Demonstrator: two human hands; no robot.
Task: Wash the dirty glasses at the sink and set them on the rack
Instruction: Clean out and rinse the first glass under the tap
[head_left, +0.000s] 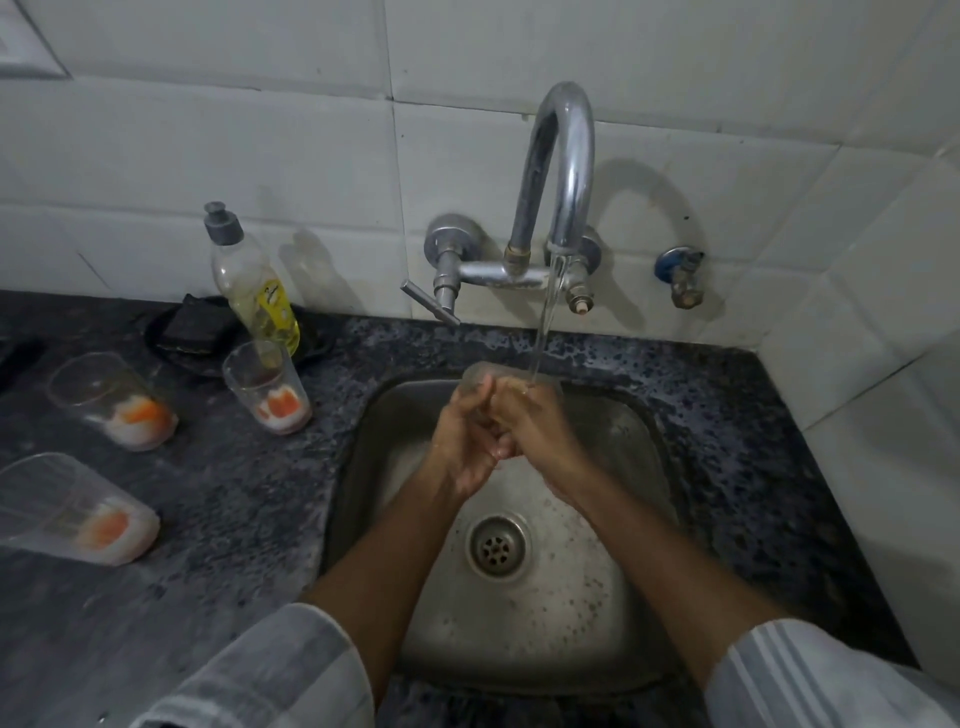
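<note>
Three dirty glasses stand on the counter (218, 509) along the left edge of the sink (613, 639), each clear with orange and white residue at the bottom: nearest (78, 512), middle (111, 400), farthest (267, 387). Over the sink's far edge, the left hand (462, 441) and right hand (530, 428) are closed together around a clear glass (483, 371), forearms converging. Water from the tap (561, 171) falls onto it.

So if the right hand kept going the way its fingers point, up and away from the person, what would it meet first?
Probably the clear glass that both hands grip under the running water; beyond it, the steel sink's back wall. Depth is unclear.
</note>
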